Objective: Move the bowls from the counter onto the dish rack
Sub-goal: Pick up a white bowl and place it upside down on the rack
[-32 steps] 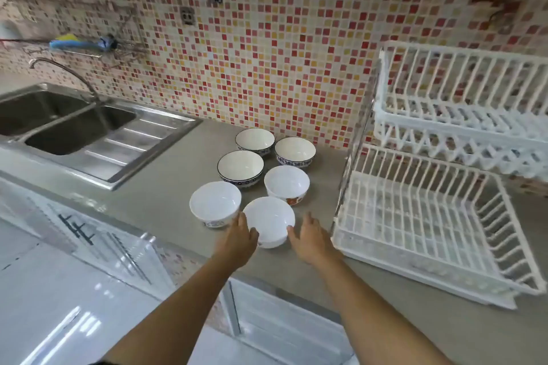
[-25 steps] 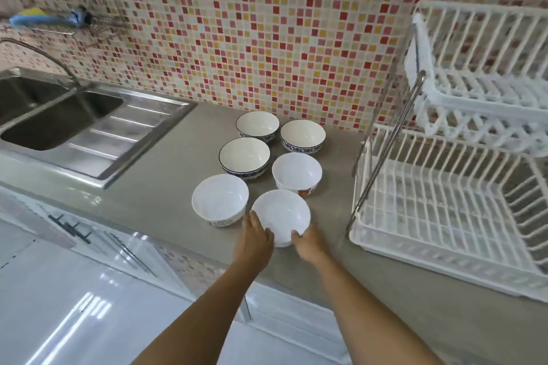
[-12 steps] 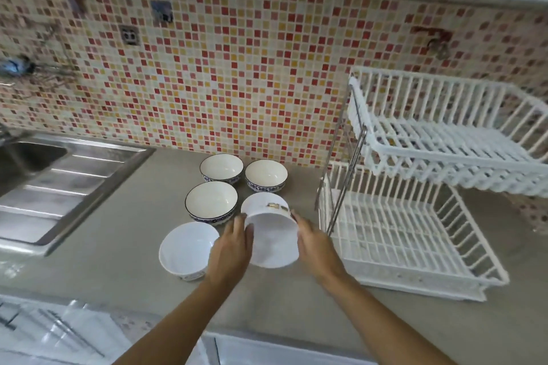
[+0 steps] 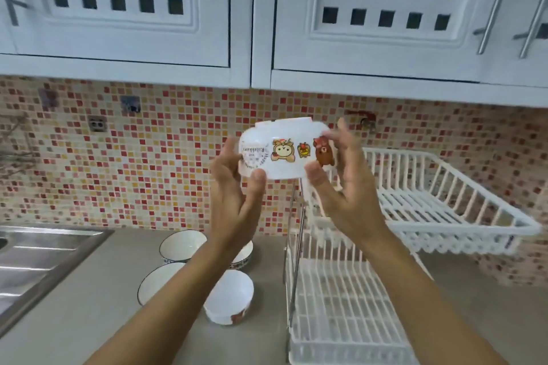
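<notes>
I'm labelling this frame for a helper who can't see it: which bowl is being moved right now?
Start at the white dish rack on the right; just left of its upper tier, in front of the mosaic wall, both hands hold one bowl in the air. It is upside down, white, with cartoon animals printed on its side, while the other bowls sit on the counter.

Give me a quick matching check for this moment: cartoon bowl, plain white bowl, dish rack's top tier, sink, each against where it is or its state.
Things:
1. cartoon bowl
2. plain white bowl
3. top tier of the dish rack
4. sink

Place or state:
A. on the counter, near the rack's lower tier
B. at the far left of the view
C. upside down in both hands' grip
D. holds no dishes

Pairs: 1-C, 2-A, 3-D, 4-B
</notes>
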